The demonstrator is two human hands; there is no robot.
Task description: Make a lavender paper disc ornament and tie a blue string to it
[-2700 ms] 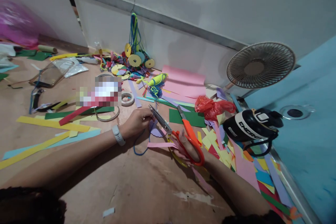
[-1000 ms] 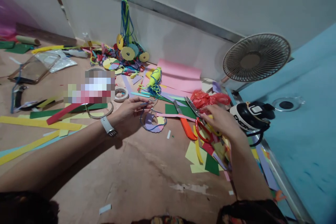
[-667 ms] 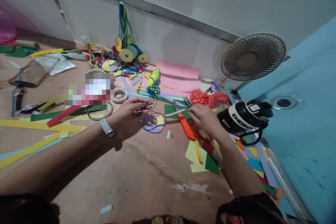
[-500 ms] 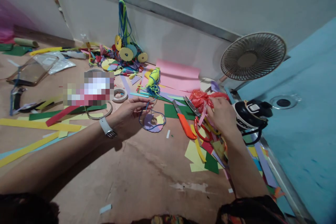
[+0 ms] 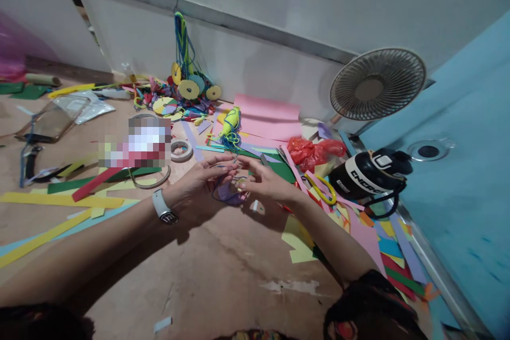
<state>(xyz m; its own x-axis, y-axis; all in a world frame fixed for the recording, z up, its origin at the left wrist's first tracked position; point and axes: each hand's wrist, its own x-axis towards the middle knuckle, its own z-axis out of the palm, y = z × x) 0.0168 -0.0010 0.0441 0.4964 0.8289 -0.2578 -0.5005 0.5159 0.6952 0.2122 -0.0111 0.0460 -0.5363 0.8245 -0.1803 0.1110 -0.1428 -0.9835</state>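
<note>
My left hand, with a watch on its wrist, pinches a thin blue cord between thumb and fingertips. The cord loops down around a lilac paper disc, which my fingers partly cover. Close against the left fingertips is my right hand, its fingers bent around the upper part of the cord; the exact grip is partly hidden. Behind both hands lies a yellow-green bundle of cord with loose blue strands.
Several paper discs on cords hang against the wall. A tape roll lies left of centre. To the right are yellow-handled scissors, paper scraps, a red plastic bag, a black bottle and a fan.
My right hand has moved left from beside the red bag and scissors to the cord at my left fingertips. My left hand keeps its pinch. The view has shifted slightly.
</note>
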